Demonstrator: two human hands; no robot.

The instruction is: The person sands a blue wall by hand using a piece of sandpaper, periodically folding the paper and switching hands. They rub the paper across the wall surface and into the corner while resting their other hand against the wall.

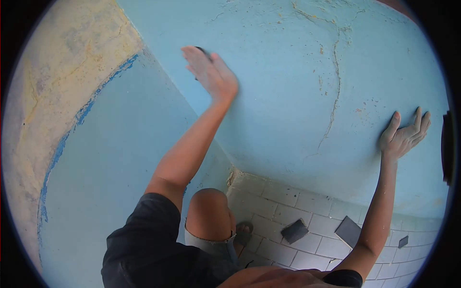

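My left hand [211, 77] presses against the light blue wall [269, 96], near the corner. Under its fingers is a piece of dark sandpaper [203, 51], with only a thin edge showing past the hand. Farther right, my right hand [406, 134] rests on the same wall with its fingers spread and nothing visible in it. Pale dust coats both hands. A long crack [337, 72] with chipped paint runs down the wall between them.
At left, an adjoining wall [125, 134] has a bare, peeled plaster patch [72, 62]. Below, a tiled floor [331, 247] holds dark flat pieces [294, 231], another dark sheet [348, 231] and a smaller scrap [403, 241]. My bent knee [207, 213] is near the corner.
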